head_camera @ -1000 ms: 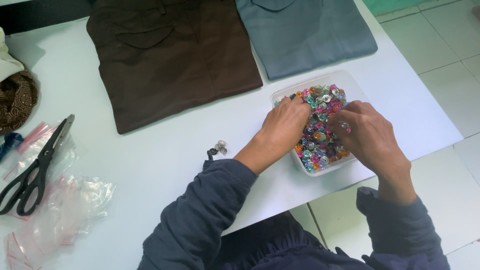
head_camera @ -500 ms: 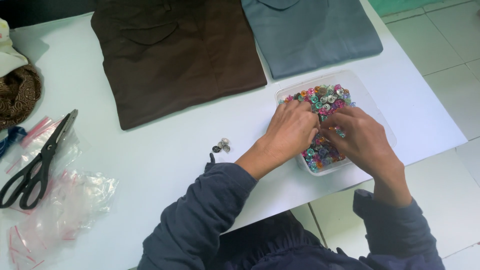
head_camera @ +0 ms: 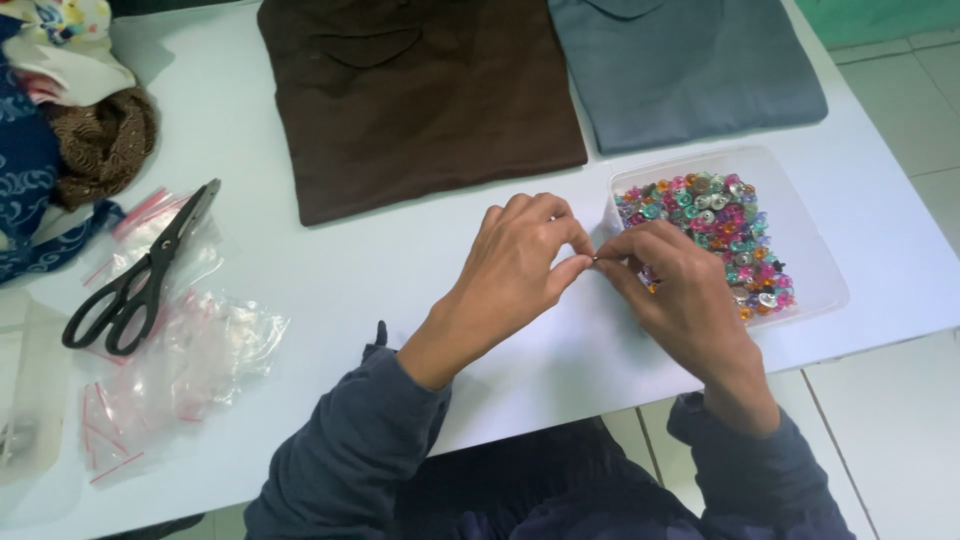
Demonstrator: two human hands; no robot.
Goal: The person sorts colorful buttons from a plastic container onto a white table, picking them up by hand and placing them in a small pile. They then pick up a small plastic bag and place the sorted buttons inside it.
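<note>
Black scissors [head_camera: 135, 283] lie on clear zip bags [head_camera: 190, 345] at the white desk's [head_camera: 400, 260] left. At centre, the left hand [head_camera: 515, 270] and right hand [head_camera: 680, 290] meet, each grip pinched narrow on one tiny dark fastener [head_camera: 595, 261]. Just right sits a clear tray [head_camera: 815, 265] of colourful snap buttons [head_camera: 715, 225], below folded brown [head_camera: 420, 95] and grey shirts [head_camera: 690, 65].

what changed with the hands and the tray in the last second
Both hands came out of the tray of coloured beads and drew left, to its near left corner. The left hand and right hand now meet fingertip to fingertip, pinching a tiny piece between them. The tray, brown cloth, grey cloth and scissors lie as before.
</note>
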